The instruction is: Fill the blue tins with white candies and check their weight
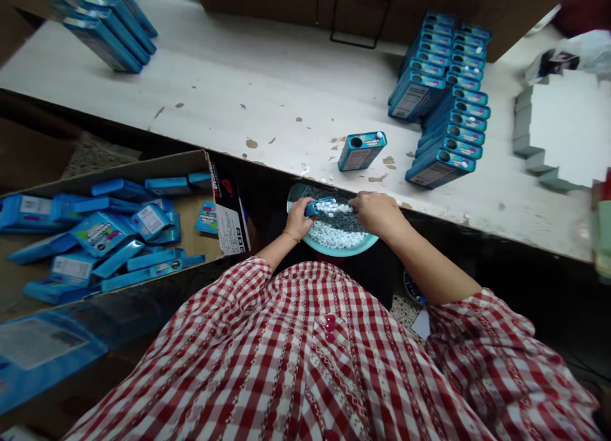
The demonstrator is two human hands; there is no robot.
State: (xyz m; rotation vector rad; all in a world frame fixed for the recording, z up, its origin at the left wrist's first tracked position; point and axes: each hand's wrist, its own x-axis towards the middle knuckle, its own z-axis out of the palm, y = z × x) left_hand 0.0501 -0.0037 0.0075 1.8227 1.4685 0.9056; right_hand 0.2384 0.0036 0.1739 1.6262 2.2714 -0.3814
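Over a turquoise basin (351, 251) in my lap, my left hand (298, 219) is closed around a small blue box (312, 207), tilted with its open end to the right. Small white pellets (337, 238) fill the lower part of the basin. A heap of the same pellets lies at the box's mouth, between the box and my right hand (379, 213). That hand is closed in a fist at the basin's right rim; whatever it grips, perhaps a scoop under the pellets, is hidden.
On the white table (210, 97) stand a single blue box (361, 152), rows of open-topped blue boxes (442, 164) and more boxes (107, 43) at far left. A carton (210, 205) of blue boxes is on my left. White stacked pieces (568, 126) lie at right.
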